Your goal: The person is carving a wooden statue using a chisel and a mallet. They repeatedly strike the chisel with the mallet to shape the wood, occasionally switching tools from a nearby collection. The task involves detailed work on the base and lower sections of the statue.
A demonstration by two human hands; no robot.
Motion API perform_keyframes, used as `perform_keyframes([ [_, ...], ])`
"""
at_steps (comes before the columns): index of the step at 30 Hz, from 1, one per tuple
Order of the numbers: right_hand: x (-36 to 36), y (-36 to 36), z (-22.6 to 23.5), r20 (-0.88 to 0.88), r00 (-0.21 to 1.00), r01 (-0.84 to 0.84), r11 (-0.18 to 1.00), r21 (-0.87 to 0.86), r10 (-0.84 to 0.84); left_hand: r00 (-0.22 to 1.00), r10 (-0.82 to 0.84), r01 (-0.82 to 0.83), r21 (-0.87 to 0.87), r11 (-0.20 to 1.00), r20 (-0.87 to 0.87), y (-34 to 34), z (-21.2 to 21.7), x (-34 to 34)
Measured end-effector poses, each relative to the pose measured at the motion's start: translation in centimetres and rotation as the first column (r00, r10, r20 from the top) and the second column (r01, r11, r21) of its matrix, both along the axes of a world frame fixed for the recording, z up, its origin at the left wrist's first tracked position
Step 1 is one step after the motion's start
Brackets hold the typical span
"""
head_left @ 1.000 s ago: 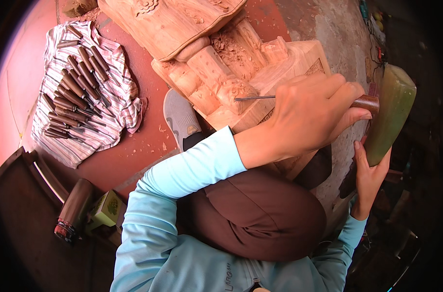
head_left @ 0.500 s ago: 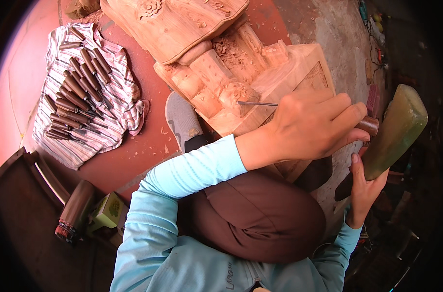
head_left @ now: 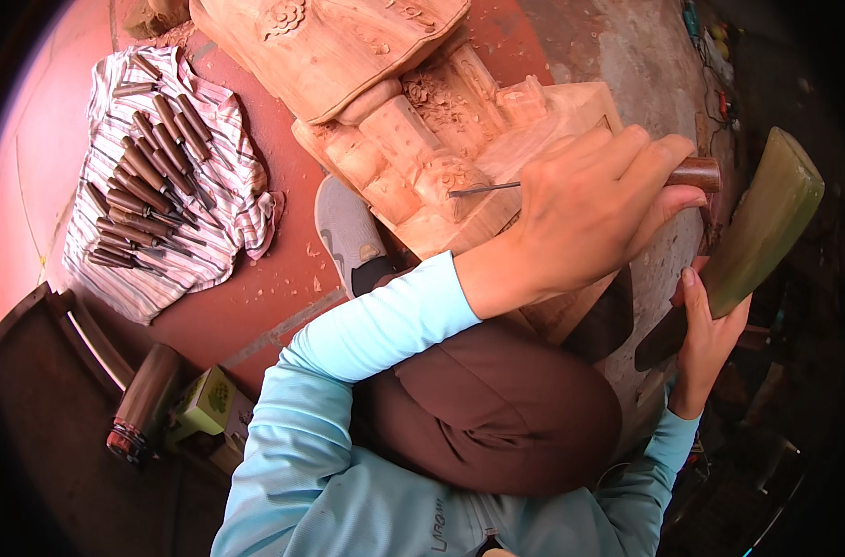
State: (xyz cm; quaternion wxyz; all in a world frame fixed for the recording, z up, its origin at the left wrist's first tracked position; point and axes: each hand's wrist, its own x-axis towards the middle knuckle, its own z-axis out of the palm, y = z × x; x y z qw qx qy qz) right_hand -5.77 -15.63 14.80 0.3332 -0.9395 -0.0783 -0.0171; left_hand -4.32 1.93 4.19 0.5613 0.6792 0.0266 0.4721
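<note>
Item 1. Left hand (head_left: pixel 589 213): grip closed about a carving chisel (head_left: pixel 698 174), fingers curled over it, thumb lying along the brown handle. Handle butt projects past the thumb to the right; slim metal shank runs out to the left.

Item 2. Wood carving (head_left: pixel 394 135), pale reddish-brown, in front of the person, with a rosette in relief at upper left and loose shavings (head_left: pixel 455 104) in its recess. The chisel tip lies at a rounded, carved knob; whether it touches cannot be told.

Item 3. Right hand (head_left: pixel 710 342): grip wrapped around the lower end of a green mallet (head_left: pixel 766 218), thumb on the near side. Mallet tilted, upper end leaning right, beside the chisel butt and apart from it.

Item 4. Striped cloth (head_left: pixel 144 299), spread on the red floor (head_left: pixel 297 200) at left, bearing a group of dark-handled carving tools (head_left: pixel 144 167), most blades directed lower right.

Item 5. Grey shoe (head_left: pixel 343 223), between cloth and carving.

Item 6. Dark brown cylinder (head_left: pixel 150 390), reddish at its lower end, lower left; green box (head_left: pixel 209 401) just beside it.
</note>
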Motion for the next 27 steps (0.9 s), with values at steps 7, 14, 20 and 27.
perform_keyframes([
  [7, 0.3, -0.2, -0.2, -0.001, 1.0, 0.021, 0.995, -0.098, -0.021, 0.997, -0.071, 0.073, 0.071, 0.995, -0.021, 0.0, -0.3, -0.7],
  [14, -1.8, -0.9, -1.3, 0.106, 0.993, -0.035, 0.989, -0.145, 0.051, 0.98, -0.199, 0.195, 0.156, 0.968, 0.011, 0.4, -0.5, -2.3],
  [20, -3.7, -2.3, -2.3, 0.194, 0.96, -0.163, 0.964, -0.21, 0.204, 0.936, -0.322, 0.264, 0.318, 0.911, 0.144, 1.9, -0.6, -4.8],
  [27, -4.5, -3.1, -3.2, 0.138, 0.972, -0.171, 0.973, -0.153, 0.192, 0.924, -0.344, 0.271, 0.348, 0.897, 0.169, 0.9, -1.1, -3.7],
])
